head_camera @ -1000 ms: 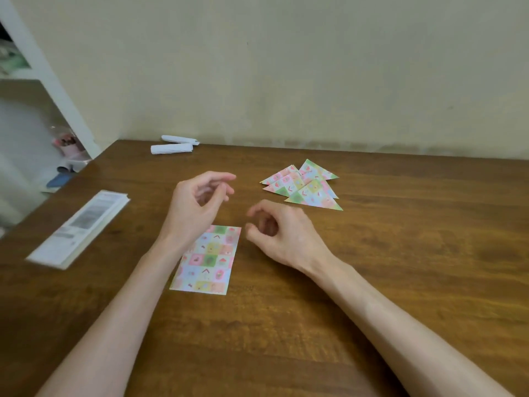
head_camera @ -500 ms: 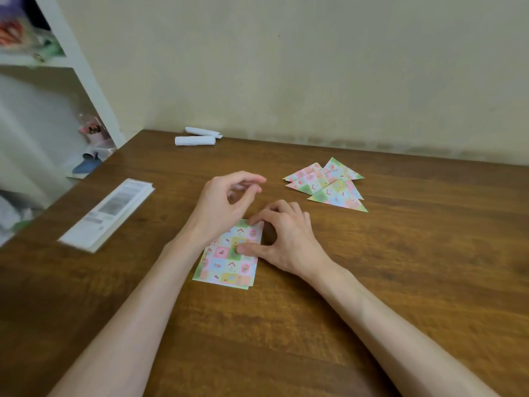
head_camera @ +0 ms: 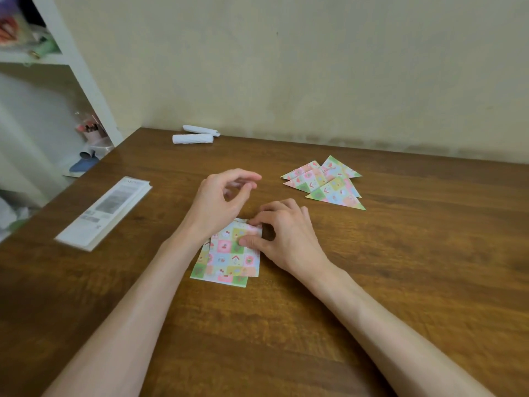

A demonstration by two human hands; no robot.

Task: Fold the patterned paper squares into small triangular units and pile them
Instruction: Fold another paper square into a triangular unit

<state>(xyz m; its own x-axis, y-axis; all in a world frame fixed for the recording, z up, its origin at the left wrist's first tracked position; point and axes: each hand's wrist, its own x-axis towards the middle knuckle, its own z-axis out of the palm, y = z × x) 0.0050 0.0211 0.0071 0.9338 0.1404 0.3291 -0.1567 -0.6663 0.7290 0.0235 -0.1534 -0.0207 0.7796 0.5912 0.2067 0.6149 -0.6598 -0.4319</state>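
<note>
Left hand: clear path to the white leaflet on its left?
Probably yes. The left hand hovers holding nothing; the right hand alone pinches the patterned sheet. Only bare table lies between left hand and leaflet.

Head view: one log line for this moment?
right hand: pinches corner of top sheet | left hand: hovers, holds nothing | paper stack: flat on table | folded triangles: piled far right

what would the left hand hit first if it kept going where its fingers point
Likely the pile of folded triangles: the left hand points its fingers right toward it. It looks raised, so may pass above. The right hand, pinching the top sheet, sits off that line.
</note>
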